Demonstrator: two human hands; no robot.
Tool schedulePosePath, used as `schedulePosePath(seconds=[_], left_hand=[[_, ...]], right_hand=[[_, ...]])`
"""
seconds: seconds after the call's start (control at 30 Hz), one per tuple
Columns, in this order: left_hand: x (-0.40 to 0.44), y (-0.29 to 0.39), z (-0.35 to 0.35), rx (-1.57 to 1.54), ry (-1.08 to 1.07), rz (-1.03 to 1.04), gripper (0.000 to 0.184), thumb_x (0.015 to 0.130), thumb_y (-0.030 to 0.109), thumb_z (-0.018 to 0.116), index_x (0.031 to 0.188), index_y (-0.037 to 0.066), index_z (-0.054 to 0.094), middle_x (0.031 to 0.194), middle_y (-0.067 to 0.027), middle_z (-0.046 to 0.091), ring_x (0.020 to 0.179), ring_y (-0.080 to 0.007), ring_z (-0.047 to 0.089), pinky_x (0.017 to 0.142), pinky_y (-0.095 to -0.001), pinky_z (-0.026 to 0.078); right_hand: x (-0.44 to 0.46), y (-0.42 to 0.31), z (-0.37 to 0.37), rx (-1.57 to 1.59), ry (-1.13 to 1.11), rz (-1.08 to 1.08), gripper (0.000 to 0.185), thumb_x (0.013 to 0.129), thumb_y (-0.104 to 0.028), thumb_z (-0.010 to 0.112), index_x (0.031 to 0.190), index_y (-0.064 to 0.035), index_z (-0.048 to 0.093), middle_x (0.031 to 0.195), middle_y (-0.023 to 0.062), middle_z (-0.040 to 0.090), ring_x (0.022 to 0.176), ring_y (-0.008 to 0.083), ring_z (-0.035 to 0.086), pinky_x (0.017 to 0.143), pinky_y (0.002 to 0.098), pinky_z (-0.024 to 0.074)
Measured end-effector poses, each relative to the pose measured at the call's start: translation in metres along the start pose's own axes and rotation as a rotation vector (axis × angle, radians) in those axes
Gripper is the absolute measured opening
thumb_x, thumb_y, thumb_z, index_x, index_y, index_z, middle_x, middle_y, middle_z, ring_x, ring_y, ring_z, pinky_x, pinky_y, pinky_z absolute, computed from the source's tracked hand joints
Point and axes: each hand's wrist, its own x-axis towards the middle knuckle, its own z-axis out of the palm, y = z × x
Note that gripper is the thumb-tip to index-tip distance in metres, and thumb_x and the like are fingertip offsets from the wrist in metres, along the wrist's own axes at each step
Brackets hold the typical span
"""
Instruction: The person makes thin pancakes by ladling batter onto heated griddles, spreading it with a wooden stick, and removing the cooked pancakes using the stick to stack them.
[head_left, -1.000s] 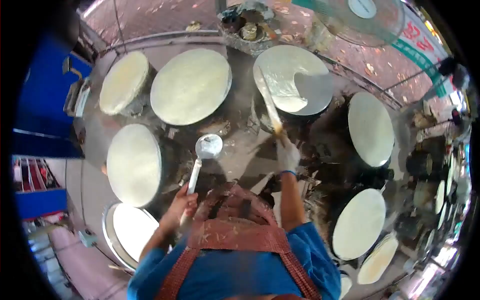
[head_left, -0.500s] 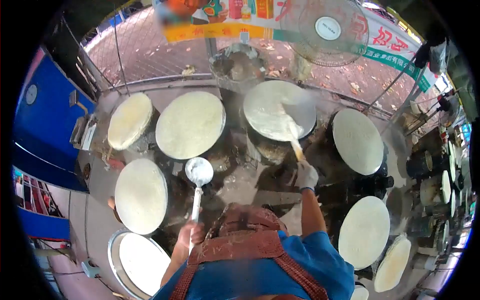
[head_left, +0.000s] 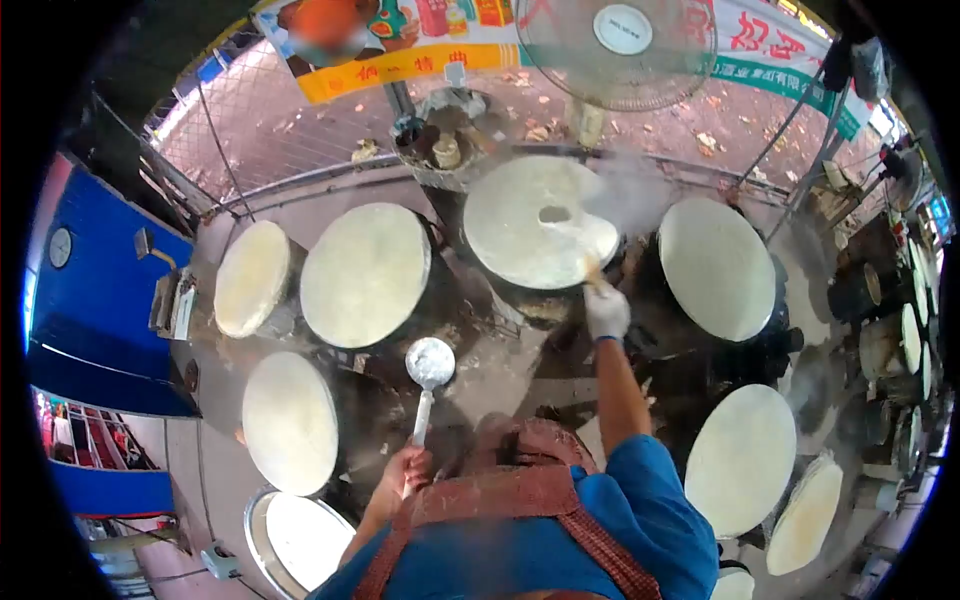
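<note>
My left hand (head_left: 408, 468) is closed around the pale handle of a ladle (head_left: 430, 362), whose round bowl is coated with white batter. The ladle is held above the floor, between the griddles. My right hand (head_left: 606, 312), in a whitish glove, grips the short wooden handle of a spreader (head_left: 594, 272). Its working end lies in the wet batter (head_left: 505, 225) at the near right edge of the far-middle round griddle and is mostly hidden by batter. A small bare grey spot (head_left: 553, 214) shows within the batter layer. Steam blurs the right side.
Other round griddles with pale flatbreads stand around me, at left (head_left: 366, 275), near left (head_left: 290, 423), right (head_left: 716, 268) and near right (head_left: 741, 462). A metal basin (head_left: 256, 540) of white batter is at lower left. A fan (head_left: 617, 50) and a bucket (head_left: 440, 172) are beyond.
My right hand has swept the spreader round the griddle, and batter now covers most of the formerly bare right part. The ladle stays in my left hand, slightly further right in view.
</note>
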Motion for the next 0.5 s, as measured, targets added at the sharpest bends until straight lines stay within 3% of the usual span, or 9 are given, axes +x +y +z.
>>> schedulePosePath(seconds=[0.07,0.1,0.17,0.27,0.3,0.33,0.37,0.47,0.5], left_hand=[[0.004,-0.001,0.027,0.082,0.174,0.019,0.04,0.085,0.014,0.049,0.125,0.017,0.042,0.057,0.0048,0.034,0.038,-0.004,0.028,0.032,-0.0175,0.024],[0.01,0.002,0.013,0.11,0.064,-0.012,0.042,0.085,0.012,0.049,0.125,0.02,0.041,0.057,0.0042,0.034,0.039,-0.0048,0.029,0.032,-0.0182,0.025],[0.01,-0.002,0.017,0.203,0.029,0.06,0.044,0.084,0.012,0.049,0.127,0.022,0.04,0.057,0.0031,0.034,0.039,-0.0061,0.03,0.032,-0.0193,0.025],[0.022,0.001,0.006,0.043,0.069,-0.091,0.036,0.083,0.009,0.05,0.116,0.021,0.043,0.055,0.0021,0.035,0.038,-0.0071,0.032,0.031,-0.0207,0.026],[0.029,0.0,0.029,0.099,0.119,-0.069,0.013,0.084,0.009,0.05,0.093,0.017,0.044,0.053,0.0027,0.035,0.038,-0.0068,0.032,0.032,-0.0209,0.027],[0.036,-0.001,0.052,0.155,0.17,-0.05,0.016,0.084,0.01,0.049,0.07,0.013,0.044,0.052,0.0033,0.034,0.038,-0.0064,0.032,0.032,-0.0211,0.027],[0.049,0.0,0.031,-0.048,0.097,-0.19,0.018,0.085,0.01,0.048,0.068,0.014,0.042,0.052,0.0041,0.034,0.039,-0.0058,0.033,0.032,-0.0205,0.027],[0.049,-0.004,0.084,0.14,0.177,-0.045,0.017,0.085,0.01,0.048,0.101,0.016,0.045,0.054,0.0033,0.031,0.039,-0.0057,0.031,0.032,-0.0198,0.026],[0.047,-0.014,0.095,0.205,0.172,0.042,0.028,0.085,0.01,0.048,0.111,0.018,0.043,0.055,0.0029,0.03,0.039,-0.0058,0.03,0.032,-0.0197,0.025]], right_hand=[[-0.029,0.025,0.024,-0.351,-0.265,-0.194,0.031,0.08,-0.038,0.054,0.083,-0.0088,0.063,0.076,0.0151,0.062,0.073,0.0354,0.06,0.065,0.0431,0.0478],[-0.05,0.024,0.012,-0.493,-0.414,-0.203,0.031,0.081,-0.04,0.052,0.094,-0.0148,0.064,0.081,0.0126,0.063,0.076,0.033,0.061,0.069,0.0431,0.0487],[-0.064,0.064,-0.015,-0.228,-0.324,-0.075,0.034,0.083,-0.045,0.05,0.112,-0.0304,0.058,0.09,0.0129,0.064,0.084,0.0323,0.06,0.075,0.0424,0.047],[0.012,0.047,-0.043,-0.006,-0.171,0.104,0.034,0.083,-0.039,0.052,0.105,-0.015,0.062,0.09,0.0165,0.063,0.084,0.0333,0.06,0.074,0.0396,0.0462],[0.043,0.039,-0.041,0.014,-0.151,0.248,0.034,0.083,-0.033,0.055,0.104,-0.0075,0.063,0.089,0.0184,0.063,0.082,0.0334,0.061,0.071,0.0374,0.0467],[0.057,0.031,-0.03,-0.016,-0.115,0.151,0.033,0.084,-0.033,0.054,0.102,-0.0066,0.063,0.089,0.0192,0.062,0.081,0.0346,0.06,0.07,0.0375,0.0466],[0.057,0.023,-0.017,-0.044,-0.087,0.052,0.032,0.084,-0.032,0.053,0.1,-0.0057,0.062,0.088,0.0201,0.062,0.079,0.0357,0.06,0.069,0.0375,0.0465],[-0.014,0.056,-0.029,-0.315,-0.306,-0.255,0.024,0.081,-0.026,0.06,0.103,-0.0182,0.066,0.089,0.0191,0.061,0.077,0.035,0.059,0.067,0.037,0.0482],[-0.029,0.065,-0.041,-0.296,-0.33,-0.061,0.028,0.081,-0.021,0.06,0.109,-0.0137,0.063,0.096,0.0183,0.062,0.081,0.0319,0.061,0.074,0.0348,0.0488]])
